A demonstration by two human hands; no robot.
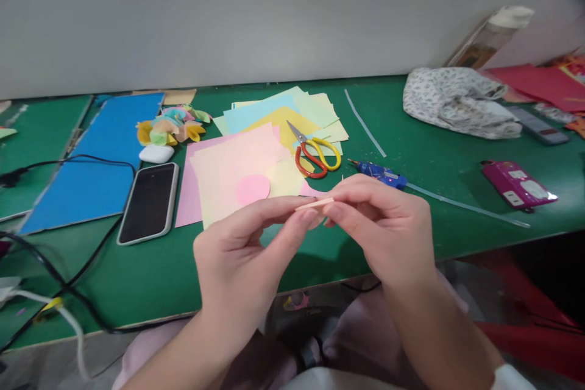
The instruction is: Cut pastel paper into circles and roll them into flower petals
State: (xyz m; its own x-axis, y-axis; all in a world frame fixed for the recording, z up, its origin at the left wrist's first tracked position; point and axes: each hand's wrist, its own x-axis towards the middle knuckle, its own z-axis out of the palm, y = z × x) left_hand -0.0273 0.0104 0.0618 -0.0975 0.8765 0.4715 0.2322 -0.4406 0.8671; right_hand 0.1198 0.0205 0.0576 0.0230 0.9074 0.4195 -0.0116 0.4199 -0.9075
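With our left hand [242, 250] and right hand [397, 225] we pinch a peach paper piece [314, 203], seen nearly edge-on, its ends covered, above the near bench [311, 262]. Far right, a floral cloth [457, 103] hides a white-capped bottle's [496, 33] base.

peach paper piece [314, 203] | thin | nearly edge-on, slightly tilted | pinched in both hands [244, 256] [397, 228]

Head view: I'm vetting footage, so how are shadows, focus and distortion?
In the head view, a diffuse shadow darkens the green table between the left hand and right hand; in the head view, the pale paper piece looks slightly soft; in the head view, the bottle leans near the right edge, probably from lens distortion.
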